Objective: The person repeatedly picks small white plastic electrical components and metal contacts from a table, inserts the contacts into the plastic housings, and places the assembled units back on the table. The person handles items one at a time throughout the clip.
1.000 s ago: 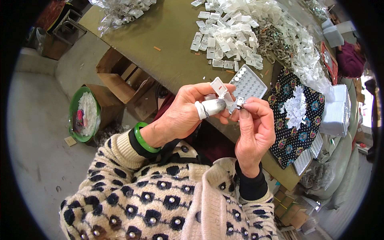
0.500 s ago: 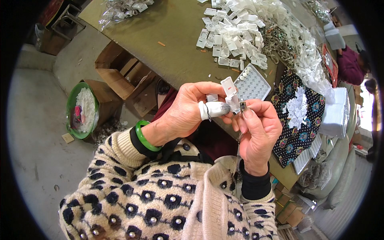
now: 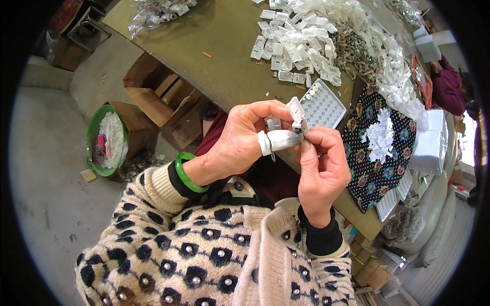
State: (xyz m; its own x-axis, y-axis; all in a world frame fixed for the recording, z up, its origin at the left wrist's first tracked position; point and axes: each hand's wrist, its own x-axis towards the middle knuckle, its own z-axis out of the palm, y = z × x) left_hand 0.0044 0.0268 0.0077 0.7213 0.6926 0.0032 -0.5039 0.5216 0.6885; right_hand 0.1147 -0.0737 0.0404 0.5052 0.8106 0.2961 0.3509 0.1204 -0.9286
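In front of my chest, my left hand point(image 3: 232, 140) is closed on a small white plastic case point(image 3: 295, 110) whose lid stands up. A white cover with a dark tie wraps one of its fingers. A second whitish plastic piece point(image 3: 273, 123) shows inside the same hand. My right hand point(image 3: 324, 171) pinches a small dark piece point(image 3: 298, 130) against the lower part of the case; its fingertips are close to the covered finger, and the exact shape of the piece is too small to make out. Beyond the hands, a white tray point(image 3: 332, 109) with round hollows holds several small round pieces at one corner.
A pile of white cases point(image 3: 286, 46) covers the far tabletop beside a heap of dark chain-like pieces point(image 3: 349, 56). Patterned cloth point(image 3: 357, 148) bears white scraps point(image 3: 378, 135). Left are cardboard boxes point(image 3: 148, 102) and a green basin point(image 3: 93, 166). A person in maroon point(image 3: 448, 91) is far right.
My right hand has moved left and slightly down, bringing the dark piece from beside the case onto it. My left hand has turned the case a little.
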